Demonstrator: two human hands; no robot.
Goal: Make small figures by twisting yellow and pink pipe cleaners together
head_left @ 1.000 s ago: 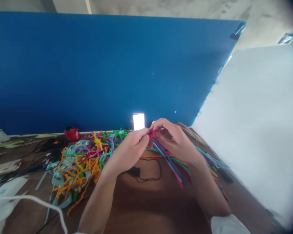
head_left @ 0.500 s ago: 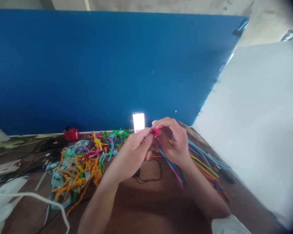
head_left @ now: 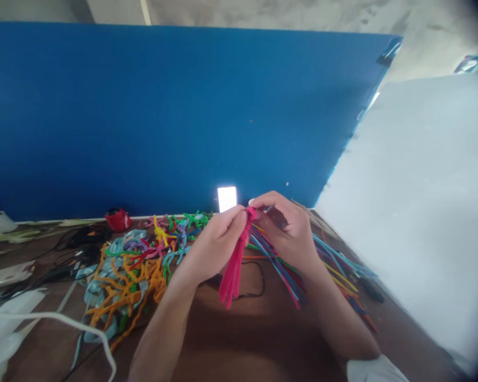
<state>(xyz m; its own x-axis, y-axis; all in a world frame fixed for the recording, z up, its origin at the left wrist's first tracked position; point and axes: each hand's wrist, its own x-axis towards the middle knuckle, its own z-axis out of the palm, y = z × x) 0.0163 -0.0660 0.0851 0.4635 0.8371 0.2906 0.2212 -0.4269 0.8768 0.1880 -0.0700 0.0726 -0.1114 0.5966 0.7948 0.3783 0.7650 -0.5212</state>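
Pink pipe cleaners (head_left: 233, 270) hang in a bunch from my left hand (head_left: 219, 241), whose thumb and fingers close round them near the top. At their upper end, where they look bent or twisted together, the fingertips of my right hand (head_left: 289, 228) pinch the pink tip. Both hands meet just below the lit phone (head_left: 227, 199). Behind and under my right hand lie loose straight pipe cleaners (head_left: 276, 268) in blue, pink and other colours. My palms hide part of the pink bunch.
Left on the brown table (head_left: 239, 339) is a pile of bent orange pipe cleaners (head_left: 123, 286), with small multicoloured twisted figures (head_left: 161, 233) behind. A red object (head_left: 118, 219) stands by the blue partition (head_left: 183, 116). A white cable (head_left: 63, 318) curves at front left; a black cable (head_left: 261, 276) loops mid-table.
The pink pipe cleaners now hang down in view below my left hand; before, only their pink top showed between my fingers. My hands stay nearly in place.
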